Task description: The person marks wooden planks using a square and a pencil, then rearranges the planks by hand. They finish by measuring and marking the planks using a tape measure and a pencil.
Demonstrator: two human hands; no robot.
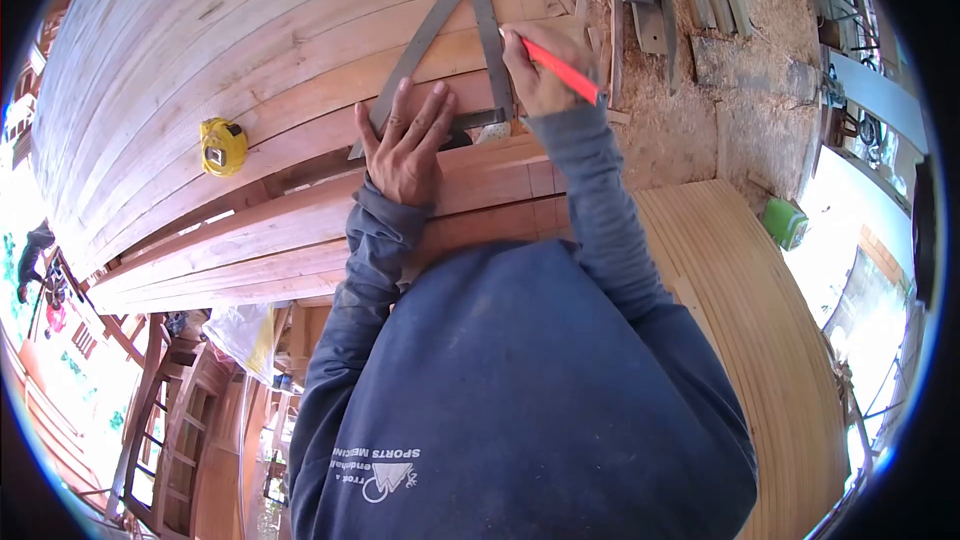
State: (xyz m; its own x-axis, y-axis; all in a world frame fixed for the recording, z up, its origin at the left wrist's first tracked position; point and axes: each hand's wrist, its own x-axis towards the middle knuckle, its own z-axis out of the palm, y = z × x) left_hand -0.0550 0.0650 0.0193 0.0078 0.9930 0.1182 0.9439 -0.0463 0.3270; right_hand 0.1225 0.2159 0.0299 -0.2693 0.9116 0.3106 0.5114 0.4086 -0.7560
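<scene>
- A person leans over a stack of planks [250, 60], the left hand [405, 145] spread flat with its fingers splayed across the lower part of a metal triangular square [440, 40] — pinning it to the wood rather than gripping it.
- The right hand [540, 70] is closed around a red pencil [562, 70], its tip set against the square's right-hand edge, near the middle of that edge.
- The square lies flat on the planks just ahead of both hands, its point aimed away from the person and its base bar nearest the body; the edge being followed runs across the grain of the boards, from the base bar up toward the point.
- The pencil slants from that edge back over the right wrist, so the marking hand sits right beside the square, while the left hand holds the opposite, left half — the two hands lie close together, the square between them.
- Of the two, the right hand is the nearer to the working edge; the left bears on the tool's body.
- A yellow tape measure [222, 146] rests on the planks well to the left of the left hand, touched by neither.
- Offcuts and sawdust [740, 90] lie beyond the boards' ends on the right.
</scene>
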